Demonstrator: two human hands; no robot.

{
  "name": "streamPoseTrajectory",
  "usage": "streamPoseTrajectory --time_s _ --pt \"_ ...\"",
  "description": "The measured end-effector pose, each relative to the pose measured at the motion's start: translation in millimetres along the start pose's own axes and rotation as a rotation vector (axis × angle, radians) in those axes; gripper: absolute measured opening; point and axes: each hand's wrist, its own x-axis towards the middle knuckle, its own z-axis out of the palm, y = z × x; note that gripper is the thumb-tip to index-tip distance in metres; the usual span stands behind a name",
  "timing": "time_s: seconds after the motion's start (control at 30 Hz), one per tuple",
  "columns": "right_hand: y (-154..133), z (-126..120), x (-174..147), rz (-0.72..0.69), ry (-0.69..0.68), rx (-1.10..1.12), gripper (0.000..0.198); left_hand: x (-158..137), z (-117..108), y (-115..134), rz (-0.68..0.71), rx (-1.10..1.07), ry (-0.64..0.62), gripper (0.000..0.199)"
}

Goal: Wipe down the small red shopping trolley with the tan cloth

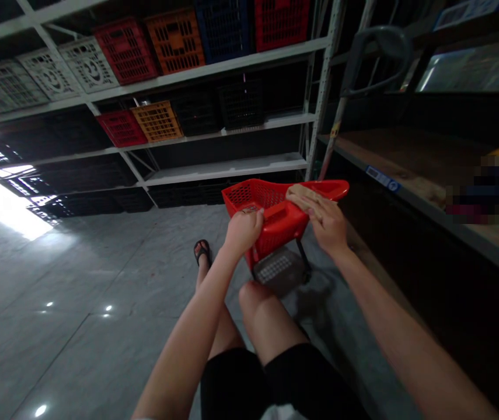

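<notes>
A small red plastic shopping cart (282,230) with perforated sides stands on the floor in front of my knees, on dark legs with wheels. My left hand (244,230) is closed over its near left rim; the fingertips are partly hidden. My right hand (328,224) presses a folded beige cloth (302,197) against the top edge on the cart's right side, near the red pointed end that juts right. The cart's inside is only partly visible.
A metal rack (231,166) with red, orange, blue, white and black crates runs behind. At right are a wooden shelf (380,146) and a grey loop handle (378,61) on a pole. Glossy grey floor (78,291) spreads left. My sandalled foot (202,249) is beside the cart.
</notes>
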Motion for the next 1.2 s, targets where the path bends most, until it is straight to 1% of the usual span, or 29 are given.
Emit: streamPoseTrajectory --time_s 0.07,0.13,0.2,0.3,0.37,0.4,0.43,0.47,0.53,0.6,0.67,0.7,0.73,0.77,0.83,0.9,0.97,1.0,1.07,1.13,1.17,1.2 --pt "22.4 -2.7 7.2 0.098 0.054 -0.007 0.043 0.3 18.7 -15.5 0.057 -0.172 0.043 0.056" --pt "25.2 1.6 10.8 0.147 0.119 0.004 0.045 2.2 41.9 -17.9 0.054 -0.318 0.133 0.057" --pt "6.9 10.9 7.7 0.121 0.143 0.024 0.044 5.2 61.8 -10.0 0.021 -0.389 0.2 0.057" --pt "-35.5 25.0 -7.4 0.047 0.128 0.069 0.042 8.5 76.3 6.3 0.001 -0.43 0.21 0.053" --pt "-50.4 28.3 -16.6 0.033 0.132 0.101 0.042 8.3 76.9 12.9 -0.003 -0.431 0.193 0.05" --pt "-49.5 27.6 -18.7 0.037 0.133 0.112 0.043 7.4 75.5 14.6 -0.005 -0.424 0.179 0.048" --pt "-42.8 25.6 -18.4 0.038 0.125 0.121 0.044 6.2 73.5 15.4 -0.006 -0.414 0.159 0.047" --pt "-30.8 22.7 -15.8 0.037 0.104 0.132 0.045 4.8 71.3 15.7 -0.004 -0.402 0.134 0.046" --pt "3.4 16.5 -4.6 0.051 0.066 0.169 0.048 2.3 67.1 15.8 0.01 -0.386 0.081 0.045" --pt "38.2 11.4 9.8 0.115 0.1 0.229 0.052 1.4 64.3 16.7 0.04 -0.383 0.039 0.044" --pt "58.4 7.7 19.4 0.199 0.162 0.299 0.055 2.6 64.0 19.7 0.072 -0.391 0.011 0.042" --pt "59.9 6.3 20.4 0.219 0.173 0.328 0.056 3.8 64.8 22.5 0.08 -0.394 0.004 0.041" --pt "55.2 5.0 18.5 0.22 0.165 0.344 0.055 5.1 66.3 26.5 0.081 -0.394 0.0 0.041" --pt "45.1 3.9 13.7 0.205 0.147 0.345 0.053 6.4 68.2 31.6 0.073 -0.389 0.001 0.04" --pt "14.3 1.9 -1.7 0.163 0.138 0.303 0.049 8.4 72.5 45.5 0.035 -0.369 0.02 0.04" --pt "-16.5 -0.8 -18.0 0.139 0.181 0.224 0.045 8.9 76.1 62.4 -0.004 -0.348 0.044 0.04" --pt "-31.4 -5.7 -28.1 0.138 0.223 0.134 0.043 8.4 77.0 77.3 -0.013 -0.348 0.048 0.039" --pt "-30.3 -9.2 -29.7 0.145 0.23 0.094 0.043 7.8 76.2 82.0 0.008 -0.363 0.038 0.038" --pt "-12.5 -18.1 -27.1 0.169 0.222 0.057 0.045 6.5 73.0 81.6 0.116 -0.416 0.002 0.038" --pt "16.0 -28.4 -21.2 0.205 0.209 0.082 0.048 5.6 69.9 65.2 0.239 -0.457 -0.011 0.041" --pt "29.4 -33.5 -18.9 0.226 0.207 0.104 0.05 5.6 69.7 51.4 0.268 -0.457 -0.001 0.043" --pt "40.0 -37.9 -17.8 0.243 0.212 0.119 0.051 5.9 70.9 34.9 0.257 -0.438 0.022 0.044"
